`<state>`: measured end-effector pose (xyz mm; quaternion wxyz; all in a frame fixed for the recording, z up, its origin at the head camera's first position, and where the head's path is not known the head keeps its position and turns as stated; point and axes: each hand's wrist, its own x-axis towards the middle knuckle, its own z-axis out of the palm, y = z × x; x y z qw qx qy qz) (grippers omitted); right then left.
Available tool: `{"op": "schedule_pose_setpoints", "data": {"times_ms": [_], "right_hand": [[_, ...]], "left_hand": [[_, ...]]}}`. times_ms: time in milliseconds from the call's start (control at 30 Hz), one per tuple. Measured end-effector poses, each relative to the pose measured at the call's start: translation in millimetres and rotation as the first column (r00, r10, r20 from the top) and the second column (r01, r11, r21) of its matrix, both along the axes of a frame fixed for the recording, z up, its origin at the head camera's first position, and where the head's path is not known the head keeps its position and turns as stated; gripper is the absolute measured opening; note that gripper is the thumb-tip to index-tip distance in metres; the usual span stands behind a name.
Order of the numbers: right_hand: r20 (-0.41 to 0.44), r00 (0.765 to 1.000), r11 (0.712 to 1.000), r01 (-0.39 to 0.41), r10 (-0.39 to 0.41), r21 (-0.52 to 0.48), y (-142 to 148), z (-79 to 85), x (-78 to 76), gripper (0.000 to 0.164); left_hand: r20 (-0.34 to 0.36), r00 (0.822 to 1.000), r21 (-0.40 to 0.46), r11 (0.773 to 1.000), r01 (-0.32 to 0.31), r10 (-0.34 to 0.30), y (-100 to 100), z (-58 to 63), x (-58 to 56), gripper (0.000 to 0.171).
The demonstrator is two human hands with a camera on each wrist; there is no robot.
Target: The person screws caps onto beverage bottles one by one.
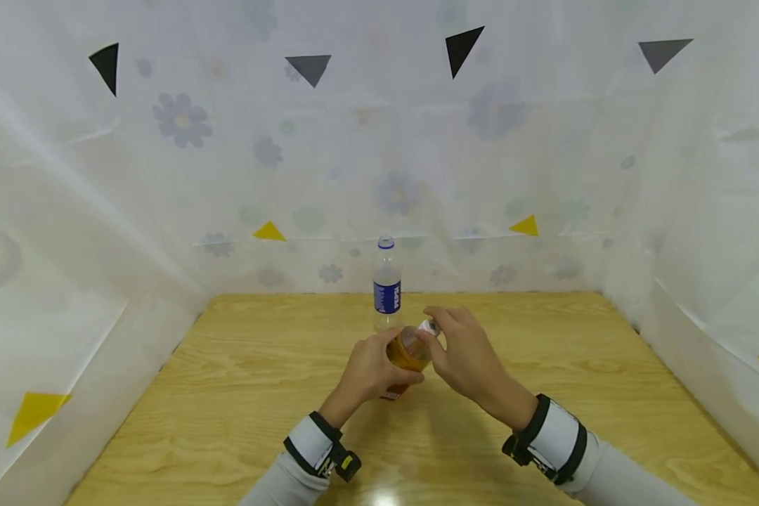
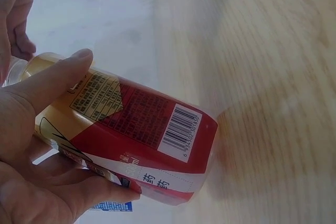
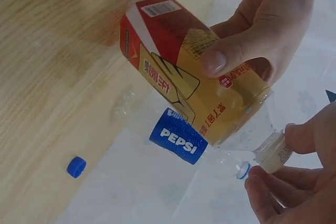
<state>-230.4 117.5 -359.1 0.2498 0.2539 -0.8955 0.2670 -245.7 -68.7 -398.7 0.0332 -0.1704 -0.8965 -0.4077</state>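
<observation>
My left hand (image 1: 368,369) grips a drink bottle (image 2: 142,124) with a red and gold label, thumb on one side and fingers round the other. The bottle leans with its neck toward the right, amber liquid inside. At the neck sits a whitish cap (image 3: 273,160), which the thumb and fingers of my right hand (image 1: 471,355) pinch. Just behind stands a clear Pepsi bottle (image 1: 387,298) with a blue label, upright, its mouth uncapped. In the right wrist view it is partly hidden by the held bottle.
A blue cap (image 3: 76,167) lies on the wooden table (image 1: 259,407) near the Pepsi bottle. White patterned sheeting (image 1: 354,140) encloses the table at the back and both sides, with black, grey and yellow triangles on it.
</observation>
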Motion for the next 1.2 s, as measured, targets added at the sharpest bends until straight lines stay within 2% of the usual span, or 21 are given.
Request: {"op": "schedule_pose_setpoints", "data": {"times_ms": [100,400,667,1200], "right_hand": [[0.004,1.0,1.0,-0.02,0.02,-0.024,1.1,0.4,1.3,0.044],[0.05,0.996,0.997,-0.079,0.079,0.005,2.5,6.9,6.5,0.049],[0.026,0.993,0.993,-0.117,0.117,0.01,-0.6,3.7,4.3,0.036],[-0.007,0.995,0.995,-0.099,0.099,-0.017,-2.9,0.8,2.4,0.038]], "left_hand": [[-0.006,1.0,-0.01,1.0,0.007,-0.007,-0.2,-0.7,0.1,0.068],[-0.022,1.0,-0.013,1.0,0.001,-0.002,-3.0,-2.2,0.0,0.073],[-0.017,1.0,-0.006,1.0,0.007,-0.008,-3.5,-2.6,-0.3,0.073],[-0.034,0.999,-0.016,1.0,0.006,-0.006,-4.3,-3.5,-0.2,0.071]]}}
